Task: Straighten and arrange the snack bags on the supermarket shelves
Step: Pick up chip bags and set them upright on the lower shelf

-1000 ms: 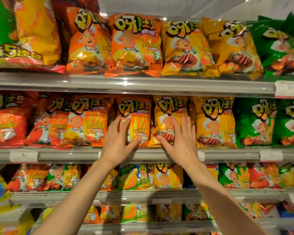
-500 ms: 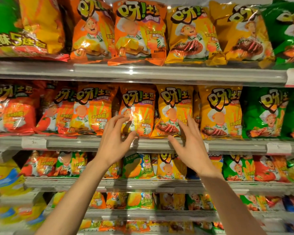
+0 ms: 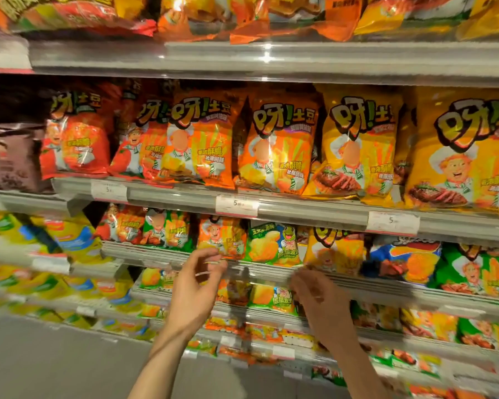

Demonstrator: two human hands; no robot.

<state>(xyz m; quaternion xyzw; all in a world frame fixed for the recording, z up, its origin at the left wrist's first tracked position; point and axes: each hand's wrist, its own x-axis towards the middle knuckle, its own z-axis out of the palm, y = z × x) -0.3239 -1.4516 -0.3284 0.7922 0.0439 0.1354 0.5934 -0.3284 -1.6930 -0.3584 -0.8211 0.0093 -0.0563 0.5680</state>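
Note:
Snack bags stand in rows on metal shelves. On the middle shelf an orange bag [image 3: 274, 151] and a yellow bag [image 3: 357, 148] stand upright side by side. One shelf lower sit a small orange bag [image 3: 222, 237], a green frog bag [image 3: 274, 243] and a small yellow bag [image 3: 334, 251]. My left hand [image 3: 196, 286] hovers in front of that lower shelf's rail, fingers loosely curled, holding nothing. My right hand [image 3: 320, 298] is blurred below the small yellow bag, fingers relaxed, with nothing in it.
A shelf rail [image 3: 314, 208] with price tags [image 3: 236, 204] runs under the middle row. Red bags [image 3: 78, 139] stand at the left, green and blue bags [image 3: 406, 260] at the lower right. More bags fill the top and bottom shelves. Grey floor [image 3: 55, 361] lies at the lower left.
Both hands have left the orange and yellow bags on the middle shelf and dropped to the shelf below. The view has swung down and left and is blurred.

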